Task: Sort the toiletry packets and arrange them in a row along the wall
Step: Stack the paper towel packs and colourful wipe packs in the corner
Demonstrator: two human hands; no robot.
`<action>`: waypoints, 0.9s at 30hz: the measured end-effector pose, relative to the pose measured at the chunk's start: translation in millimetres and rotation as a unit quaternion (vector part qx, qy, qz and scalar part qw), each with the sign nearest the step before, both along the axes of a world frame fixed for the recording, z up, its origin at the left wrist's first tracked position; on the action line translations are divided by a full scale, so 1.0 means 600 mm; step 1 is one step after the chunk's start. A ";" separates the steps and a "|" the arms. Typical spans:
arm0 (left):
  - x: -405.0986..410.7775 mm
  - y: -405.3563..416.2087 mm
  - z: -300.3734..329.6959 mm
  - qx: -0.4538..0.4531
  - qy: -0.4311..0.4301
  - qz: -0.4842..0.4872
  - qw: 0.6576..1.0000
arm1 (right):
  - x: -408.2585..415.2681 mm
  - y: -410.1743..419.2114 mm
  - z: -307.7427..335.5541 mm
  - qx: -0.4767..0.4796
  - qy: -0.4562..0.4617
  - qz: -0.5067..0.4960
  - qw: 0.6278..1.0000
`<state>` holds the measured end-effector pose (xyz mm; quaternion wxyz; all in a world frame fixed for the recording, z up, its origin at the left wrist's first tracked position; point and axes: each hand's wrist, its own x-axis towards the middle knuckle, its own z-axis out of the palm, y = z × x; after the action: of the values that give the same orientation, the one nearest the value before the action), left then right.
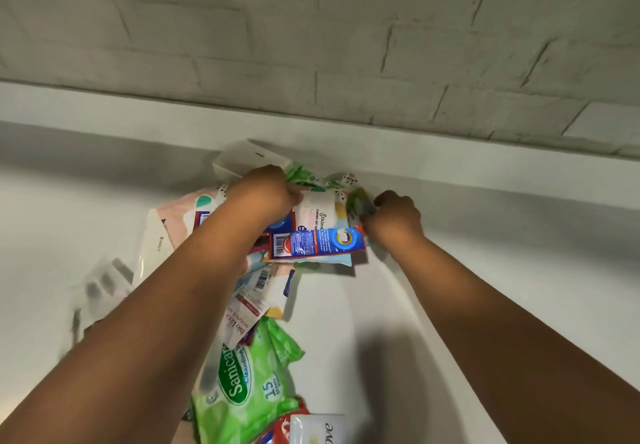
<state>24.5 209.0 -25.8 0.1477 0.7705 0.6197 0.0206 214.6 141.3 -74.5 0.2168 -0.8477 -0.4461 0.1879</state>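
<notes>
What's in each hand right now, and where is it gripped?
Left hand pinches the white wet-wipes packet at its top edge. Right hand grips a small green packet by its end.

Dim, flat light; soft shadows under arms; left edge blurred; wide-angle bending.

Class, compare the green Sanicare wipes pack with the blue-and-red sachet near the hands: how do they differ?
The Sanicare pack is green and puffy; the blue-and-red sachet is flat and slim. The Sanicare pack lies nearest the camera, untouched; the sachet lies up by the wall, between the left hand and right hand. Both are printed packets.
</notes>
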 end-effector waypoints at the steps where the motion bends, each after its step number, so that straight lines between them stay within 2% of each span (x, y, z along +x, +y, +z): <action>1: 0.001 0.001 -0.001 -0.002 -0.004 0.003 1.000 | 0.001 0.000 -0.007 -0.006 -0.007 -0.001 1.000; 8: 0.005 -0.011 0.008 0.014 -0.003 0.010 1.000 | 0.015 -0.014 -0.009 0.020 0.016 0.015 1.000; 11: 0.024 -0.036 0.027 0.111 0.013 0.006 0.994 | 0.024 -0.026 -0.011 0.024 0.018 0.008 1.000; 13: 0.051 -0.059 0.037 0.173 -0.008 -0.022 0.985 | 0.025 -0.030 -0.011 0.033 0.028 0.005 0.999; 15: 0.087 -0.086 0.038 0.196 -0.041 -0.075 0.977 | 0.025 -0.037 -0.010 0.035 0.035 0.006 0.999; 19: 0.160 -0.143 0.019 0.142 -0.077 -0.157 0.974 | 0.034 -0.052 -0.008 0.034 0.046 -0.006 0.998; 24: 0.200 -0.188 -0.016 0.069 0.036 -0.199 0.977 | 0.058 -0.070 -0.007 0.022 0.054 -0.019 0.998; 27: 0.199 -0.197 -0.044 0.068 0.034 -0.177 0.981 | 0.073 -0.082 -0.010 0.029 0.052 -0.029 0.998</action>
<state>143.6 90.5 -52.2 0.0749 0.8766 0.4753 0.0099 258.4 92.0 -80.2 0.2699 -0.8428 -0.4147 0.2119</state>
